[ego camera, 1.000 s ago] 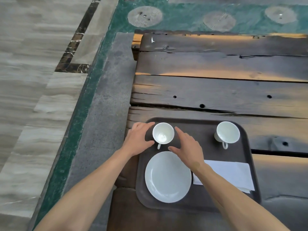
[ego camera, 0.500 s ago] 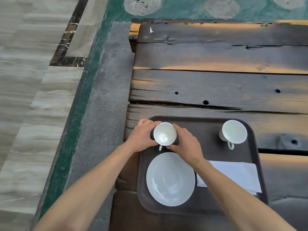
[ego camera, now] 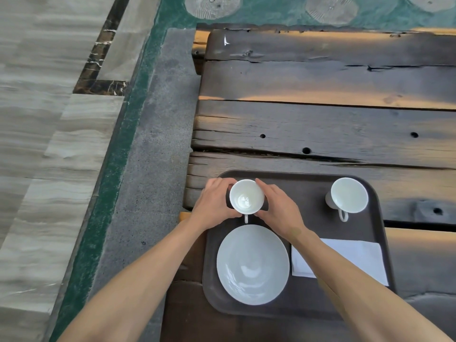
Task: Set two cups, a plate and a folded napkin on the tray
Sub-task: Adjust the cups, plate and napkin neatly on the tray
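A dark brown tray [ego camera: 308, 183] lies on the near part of a wooden table. In its far left corner stands a white cup [ego camera: 246, 199], handle toward me. My left hand [ego camera: 214, 204] and my right hand [ego camera: 278, 208] cup its two sides, fingers against the wall. A second white cup [ego camera: 349, 195] stands in the far right corner, handle toward me. Just below the held cup a white plate [ego camera: 253, 264] rests on the tray. A folded white napkin [ego camera: 352, 257] lies to the plate's right, partly hidden by my right forearm.
The table of dark weathered planks [ego camera: 320, 124] stretches away beyond the tray. Its left edge drops to a grey stone strip [ego camera: 153, 169] and a tiled floor [ego camera: 37, 144]. Green water with round stepping stones [ego camera: 212, 6] lies at the top.
Both hands closed in from either side of the left cup until they clasp it. The view has shifted slightly, so the tray sits lower right in frame.
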